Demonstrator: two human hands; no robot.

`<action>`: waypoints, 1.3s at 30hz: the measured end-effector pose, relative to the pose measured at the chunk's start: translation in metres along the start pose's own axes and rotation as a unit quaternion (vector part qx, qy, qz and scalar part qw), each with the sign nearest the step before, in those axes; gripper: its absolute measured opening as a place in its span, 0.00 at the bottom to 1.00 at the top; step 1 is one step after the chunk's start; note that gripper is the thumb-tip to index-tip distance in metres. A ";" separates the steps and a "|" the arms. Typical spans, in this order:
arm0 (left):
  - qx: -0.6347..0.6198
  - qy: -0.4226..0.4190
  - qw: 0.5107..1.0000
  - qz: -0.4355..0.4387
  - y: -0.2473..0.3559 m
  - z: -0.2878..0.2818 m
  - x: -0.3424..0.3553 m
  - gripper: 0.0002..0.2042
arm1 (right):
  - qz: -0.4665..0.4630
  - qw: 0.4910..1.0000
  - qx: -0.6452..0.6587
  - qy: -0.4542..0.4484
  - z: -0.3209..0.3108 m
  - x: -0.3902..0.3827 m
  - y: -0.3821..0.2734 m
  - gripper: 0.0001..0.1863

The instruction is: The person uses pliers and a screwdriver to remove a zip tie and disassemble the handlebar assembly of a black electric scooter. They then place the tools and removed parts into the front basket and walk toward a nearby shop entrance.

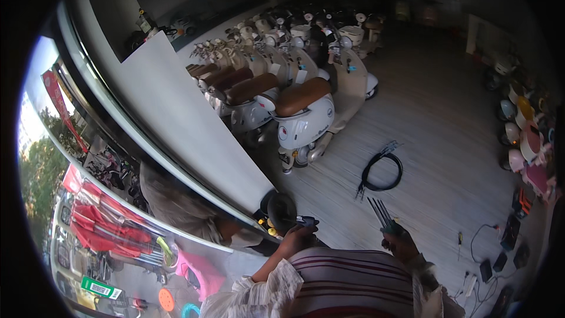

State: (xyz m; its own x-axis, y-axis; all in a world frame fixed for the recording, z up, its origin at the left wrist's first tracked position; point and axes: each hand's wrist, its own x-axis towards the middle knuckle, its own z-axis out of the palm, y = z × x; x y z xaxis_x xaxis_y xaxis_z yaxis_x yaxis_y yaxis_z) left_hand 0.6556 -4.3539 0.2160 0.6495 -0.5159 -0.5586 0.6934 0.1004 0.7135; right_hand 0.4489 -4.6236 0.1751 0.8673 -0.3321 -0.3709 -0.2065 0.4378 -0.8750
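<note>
My right hand [402, 244] is closed around several screwdrivers [384, 214], their dark shafts fanned upward and to the left. A green handle shows at the fingers. On the left, my left hand [298, 241] is closed on a dark blue and black object [307, 221], possibly a tool handle; its kind is unclear. Just beyond that hand stands a round black object [279, 209] with yellow pieces [272, 231] beside it. A coil of black cable [402, 171] lies on the floor ahead of both hands.
Rows of cream scooters with brown seats [303, 97] fill the far left. A white partition [188, 106] and a glass front run along my left. Small colourful vehicles [529, 141] line the right. Chargers with cords [511, 232] and a yellow-handled screwdriver [459, 238] lie at the right.
</note>
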 end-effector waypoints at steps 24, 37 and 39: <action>-0.102 0.474 0.783 0.391 0.114 -0.196 0.231 0.11 | -0.310 0.889 -0.013 -0.337 0.449 0.569 -0.458 0.14; -0.109 0.677 0.660 0.306 0.269 -0.211 0.318 0.09 | -0.506 0.730 0.136 -0.438 0.774 0.725 -0.645 0.12; -0.117 0.699 0.642 0.293 0.291 -0.207 0.325 0.09 | -0.524 0.731 0.096 -0.426 0.817 0.732 -0.658 0.16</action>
State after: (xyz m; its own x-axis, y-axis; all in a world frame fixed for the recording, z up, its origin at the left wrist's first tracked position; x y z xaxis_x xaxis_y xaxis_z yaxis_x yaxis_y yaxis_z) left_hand 1.1328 -4.3166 0.1546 0.3529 0.9195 -0.1731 0.1233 0.1377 0.9828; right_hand 1.5893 -4.4721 0.7332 0.4877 0.0364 0.8723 0.7705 0.4518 -0.4496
